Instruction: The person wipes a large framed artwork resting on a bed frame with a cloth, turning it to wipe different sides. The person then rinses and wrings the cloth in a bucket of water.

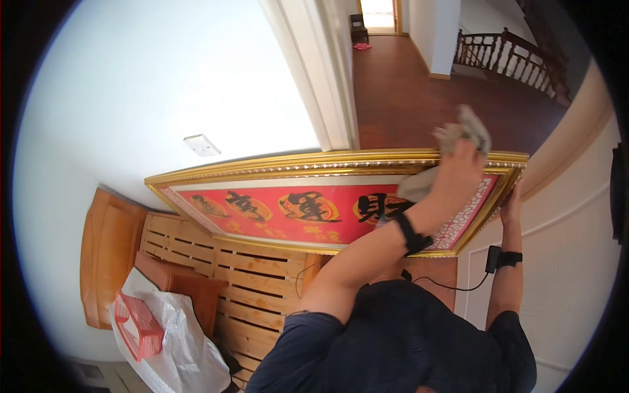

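A long framed picture (pixel 341 239) with an ornate gold border and red panel bearing black characters leans lengthwise across the view. My left hand (pixel 458 175) is closed round a grey cloth (pixel 473 130) at the frame's upper edge, near its right end. The cloth is blurred by motion and part of it hangs over the panel. At the frame's right end, my right hand (pixel 512 202) grips the gold border; its fingertips are partly hidden. Each wrist wears a black strap, and a small black box with a cable sits on the right one.
A slatted wooden bed (pixel 252 278) with an orange-brown headboard (pixel 108 255) stands at left. On it are a silvery sheet (pixel 187 337) and a red basket (pixel 139 327). A white door (pixel 563 262) is at right; a doorway opens onto a brown hall floor (pixel 393 92) and stair railing (pixel 508 62).
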Tool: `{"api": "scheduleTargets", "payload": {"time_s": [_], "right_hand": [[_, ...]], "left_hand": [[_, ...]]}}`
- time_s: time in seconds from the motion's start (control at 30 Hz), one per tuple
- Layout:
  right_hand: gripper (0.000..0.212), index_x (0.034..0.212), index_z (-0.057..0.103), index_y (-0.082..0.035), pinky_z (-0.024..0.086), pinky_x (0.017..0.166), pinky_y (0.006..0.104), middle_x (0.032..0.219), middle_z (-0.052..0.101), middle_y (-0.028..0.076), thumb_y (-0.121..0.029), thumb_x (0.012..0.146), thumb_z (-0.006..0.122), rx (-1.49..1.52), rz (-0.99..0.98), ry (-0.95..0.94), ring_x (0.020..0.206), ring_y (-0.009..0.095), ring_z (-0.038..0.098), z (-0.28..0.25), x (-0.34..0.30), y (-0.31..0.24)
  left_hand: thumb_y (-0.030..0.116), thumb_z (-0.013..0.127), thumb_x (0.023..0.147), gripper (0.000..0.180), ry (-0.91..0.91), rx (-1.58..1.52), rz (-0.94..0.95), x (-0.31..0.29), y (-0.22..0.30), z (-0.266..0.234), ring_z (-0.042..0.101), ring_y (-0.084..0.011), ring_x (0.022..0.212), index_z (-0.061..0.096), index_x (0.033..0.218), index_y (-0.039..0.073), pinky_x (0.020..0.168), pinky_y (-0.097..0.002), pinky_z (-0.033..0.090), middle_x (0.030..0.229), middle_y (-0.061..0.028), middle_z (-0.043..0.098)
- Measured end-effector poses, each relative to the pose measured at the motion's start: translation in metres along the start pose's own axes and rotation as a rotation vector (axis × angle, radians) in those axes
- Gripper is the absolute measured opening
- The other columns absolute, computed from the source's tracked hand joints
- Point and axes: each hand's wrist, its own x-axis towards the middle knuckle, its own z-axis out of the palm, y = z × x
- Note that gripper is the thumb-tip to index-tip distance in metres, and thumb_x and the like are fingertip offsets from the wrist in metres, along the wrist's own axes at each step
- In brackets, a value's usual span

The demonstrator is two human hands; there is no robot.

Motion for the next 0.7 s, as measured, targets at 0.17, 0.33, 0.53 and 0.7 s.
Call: {"api": "scheduleTargets", "payload": {"time_s": [0.17,0.33,0.53,0.7], "right_hand": [[0.075,0.139,0.040,-0.004,0.030,0.106,0.0354,0.138,0.044,0.010,-0.063,0.093,0.034,-0.064,-0.012,0.108,0.126,0.022,0.042,0.019,-0.011,-0.009],[0.071,0.139,0.040,-0.004,0.033,0.104,0.0336,0.137,0.046,0.008,-0.059,0.095,0.036,-0.084,-0.007,0.086,0.124,0.021,0.044,0.005,0.000,-0.006],[0.065,0.137,0.041,-0.005,0.036,0.103,0.0336,0.133,0.049,0.007,-0.054,0.096,0.041,0.022,-0.065,0.277,0.121,0.020,0.047,0.020,-0.004,-0.010],[0.066,0.138,0.040,-0.006,0.035,0.104,0.0372,0.130,0.050,0.008,-0.057,0.095,0.038,0.003,-0.045,0.231,0.122,0.022,0.046,0.001,-0.005,-0.007]], "left_hand": [[0.012,0.060,0.073,0.026,0.003,-0.107,0.027,-0.021,-0.024,-0.021,0.052,-0.0323,0.107,0.059,0.099,0.006,0.078,-0.0405,0.049,0.113,-0.0168,0.053],[0.017,0.062,0.072,0.027,0.030,0.132,0.260,-0.147,-0.165,-0.069,0.052,-0.0252,0.107,0.063,0.098,0.020,0.076,-0.0354,0.046,0.116,-0.0056,0.053],[0.013,0.068,0.076,0.037,0.116,0.369,-0.084,-0.210,-0.249,-0.167,0.056,-0.0289,0.104,0.061,0.112,0.009,0.086,-0.0417,0.048,0.115,-0.0087,0.056],[0.013,0.056,0.090,0.026,0.611,-0.188,-0.562,-0.245,-0.277,-0.142,0.053,-0.0277,0.107,0.053,0.114,0.002,0.088,-0.0401,0.048,0.117,-0.0140,0.050]]}}
